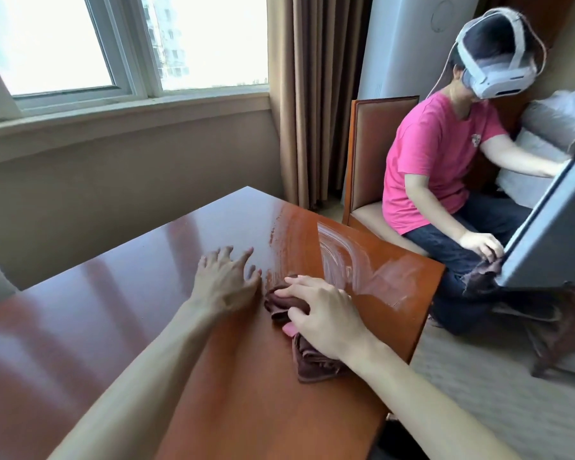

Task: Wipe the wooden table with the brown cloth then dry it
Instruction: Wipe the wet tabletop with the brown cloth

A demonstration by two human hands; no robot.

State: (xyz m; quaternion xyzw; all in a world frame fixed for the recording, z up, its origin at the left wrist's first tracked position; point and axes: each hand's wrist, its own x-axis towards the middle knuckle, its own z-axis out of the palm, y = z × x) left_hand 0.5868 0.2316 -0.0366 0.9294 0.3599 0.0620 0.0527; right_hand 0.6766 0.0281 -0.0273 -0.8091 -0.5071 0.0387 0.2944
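A glossy reddish wooden table (120, 313) fills the lower left and middle of the head view. On its right half lies a crumpled brown cloth (312, 358). My right hand (322, 313) presses down on the cloth, fingers curled over its front fold; a small pink bit shows under the palm. To the left of the cloth, my left hand (228, 282) rests flat on the tabletop with fingers spread and holds nothing. Wet curved streaks (342, 260) shine on the surface just beyond the cloth, toward the table's right edge.
A person in a pink shirt (439, 161) with a headset sits on a wooden chair (365, 167) right of the table, holding a dark cloth against a grey panel (551, 220). Windows and a wall stand behind the table. Curtains hang at the corner. Carpet lies at right.
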